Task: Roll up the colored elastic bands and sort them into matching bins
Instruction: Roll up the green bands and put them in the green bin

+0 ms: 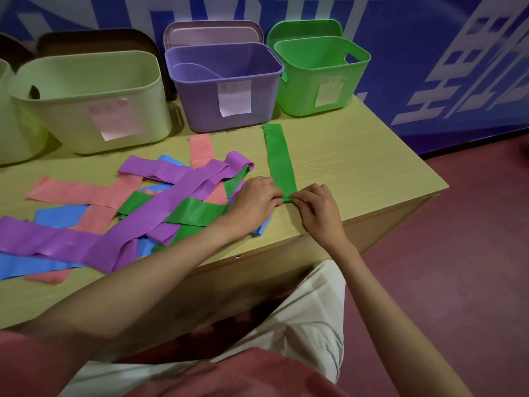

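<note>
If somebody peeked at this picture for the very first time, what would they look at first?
Probably the messy heap of purple, pink, blue and green bands sprawled over the left of the table. Next, the left hand and right hand pinching the near end of the long green band, which lies straight toward the green bin. The purple bin and a pale bin stand beside it along the back.

Both hands (pixel 286 206) pinch green band (pixel 279 157) rolled end

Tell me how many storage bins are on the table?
4: a green plastic bin far right, a purple plastic bin beside it, a cream plastic bin left of that, another cream bin cut off at the edge.
</note>
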A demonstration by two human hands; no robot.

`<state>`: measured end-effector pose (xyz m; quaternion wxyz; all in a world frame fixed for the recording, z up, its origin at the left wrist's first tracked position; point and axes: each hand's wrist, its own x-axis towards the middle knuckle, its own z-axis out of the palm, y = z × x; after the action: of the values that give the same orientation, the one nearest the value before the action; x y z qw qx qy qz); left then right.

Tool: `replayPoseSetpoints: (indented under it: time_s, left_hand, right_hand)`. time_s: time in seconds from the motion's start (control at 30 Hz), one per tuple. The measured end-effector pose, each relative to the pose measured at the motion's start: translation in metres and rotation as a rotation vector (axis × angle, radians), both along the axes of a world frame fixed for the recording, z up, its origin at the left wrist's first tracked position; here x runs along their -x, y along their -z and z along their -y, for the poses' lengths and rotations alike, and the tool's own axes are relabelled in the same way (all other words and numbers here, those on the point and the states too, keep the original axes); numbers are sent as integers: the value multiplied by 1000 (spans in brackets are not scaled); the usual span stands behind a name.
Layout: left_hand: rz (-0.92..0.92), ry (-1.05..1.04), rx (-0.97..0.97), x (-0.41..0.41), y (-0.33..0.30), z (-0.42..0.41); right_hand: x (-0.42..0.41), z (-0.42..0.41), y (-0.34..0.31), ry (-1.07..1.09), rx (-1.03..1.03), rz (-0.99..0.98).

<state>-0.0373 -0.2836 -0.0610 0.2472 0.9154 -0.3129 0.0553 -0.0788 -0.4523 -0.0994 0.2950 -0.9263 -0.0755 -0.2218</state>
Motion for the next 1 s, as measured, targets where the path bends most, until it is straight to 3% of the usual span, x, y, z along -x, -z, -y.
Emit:
replayPoseSetpoints:
  time_s: [0.13, 0.43, 0.77, 1.0]
  left_hand:
    - [-12, -40, 29, -1, -2, 3]
    - [72, -85, -63, 0, 4, 7]
    - [209, 23, -202, -3, 1, 0]
    - [143, 48, -363, -1, -10, -10]
  right_hand:
    - [0, -7, 0, 82, -42, -11]
    - [2, -20, 1, 192, 78, 23]
    - [2, -25, 0, 297, 45, 35]
    - [-8, -14, -7, 122, 83, 9]
